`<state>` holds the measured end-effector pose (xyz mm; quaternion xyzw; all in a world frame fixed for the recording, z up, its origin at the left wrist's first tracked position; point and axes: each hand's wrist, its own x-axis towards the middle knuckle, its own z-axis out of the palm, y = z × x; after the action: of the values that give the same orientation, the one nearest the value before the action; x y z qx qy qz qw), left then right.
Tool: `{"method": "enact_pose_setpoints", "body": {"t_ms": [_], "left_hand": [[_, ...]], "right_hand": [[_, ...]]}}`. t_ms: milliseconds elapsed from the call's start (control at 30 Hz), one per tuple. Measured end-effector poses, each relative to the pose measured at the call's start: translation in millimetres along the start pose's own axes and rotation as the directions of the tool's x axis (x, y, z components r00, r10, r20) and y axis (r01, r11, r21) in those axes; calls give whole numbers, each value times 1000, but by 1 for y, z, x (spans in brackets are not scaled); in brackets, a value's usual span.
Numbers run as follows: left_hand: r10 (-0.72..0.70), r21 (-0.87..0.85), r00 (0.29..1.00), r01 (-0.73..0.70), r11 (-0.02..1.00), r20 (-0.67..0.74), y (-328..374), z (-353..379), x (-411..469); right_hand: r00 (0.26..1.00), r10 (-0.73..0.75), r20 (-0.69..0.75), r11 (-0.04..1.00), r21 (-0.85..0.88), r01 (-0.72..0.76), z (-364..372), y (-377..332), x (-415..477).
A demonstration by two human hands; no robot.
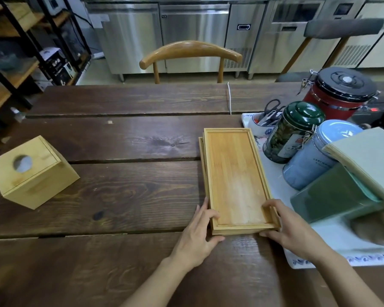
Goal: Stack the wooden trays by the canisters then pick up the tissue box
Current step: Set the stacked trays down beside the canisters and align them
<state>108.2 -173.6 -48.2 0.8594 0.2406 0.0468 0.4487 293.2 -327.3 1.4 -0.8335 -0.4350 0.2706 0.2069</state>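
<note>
Dark plank worktop [120, 196]. Stack of wooden trays [235, 180], lying flat right of centre, edges slightly offset; left hand [197, 235] and right hand [290, 229] grip the near corners. Just right, on a white cloth [333, 235]: green canister [293, 131], blue canister [319, 156], red canister [339, 94] with black lid. Wooden tissue box [31, 171], round opening on top, well apart at far left. Wooden chair [191, 56] beyond.

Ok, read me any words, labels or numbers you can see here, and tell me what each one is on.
No text here is legible.
Green canister: label print too blurred to read.
Blue canister: small pale line of lettering, too small to read.
Paper stack: green logo, cut off at the edge, no readable words.
Wooden trays and tissue box: no text seen.
</note>
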Motion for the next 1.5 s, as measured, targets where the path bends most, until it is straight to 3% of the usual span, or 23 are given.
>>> {"method": "enact_pose_setpoints", "body": {"t_ms": [933, 1000, 1100, 1167, 1233, 1333, 1500], "left_hand": [[-13, -37, 992, 8, 999, -124, 4, 7, -5], [-30, -70, 996, 24, 997, -87, 0, 6, -6], [-33, -170, 999, 29, 985, -21, -5, 2, -7], [-47, -325, 999, 40, 945, -16, -2, -3, -1], [-165, -525, 986, 132, 841, -17, 6, -12, 13], [-323, -695, 947, 228, 682, -7, 19, -32, 48], [-316, -771, 949, 211, 601, 13, 30, -48, 110]], "right_hand": [[1000, 19, -15, 998, -56, -20, 4, 0, -1], [1000, 29, 1, 1000, 12, -29, 1, 0, -2], [997, 29, 67, 939, 339, -50, -7, -8, -5], [997, 31, 76, 870, 489, -64, -12, -12, -1], [996, 70, 61, 822, 562, -92, -15, -12, 10], [991, 134, 26, 743, 659, -117, -21, -15, 37], [974, 226, 8, 637, 755, -154, -32, -20, 89]]}}
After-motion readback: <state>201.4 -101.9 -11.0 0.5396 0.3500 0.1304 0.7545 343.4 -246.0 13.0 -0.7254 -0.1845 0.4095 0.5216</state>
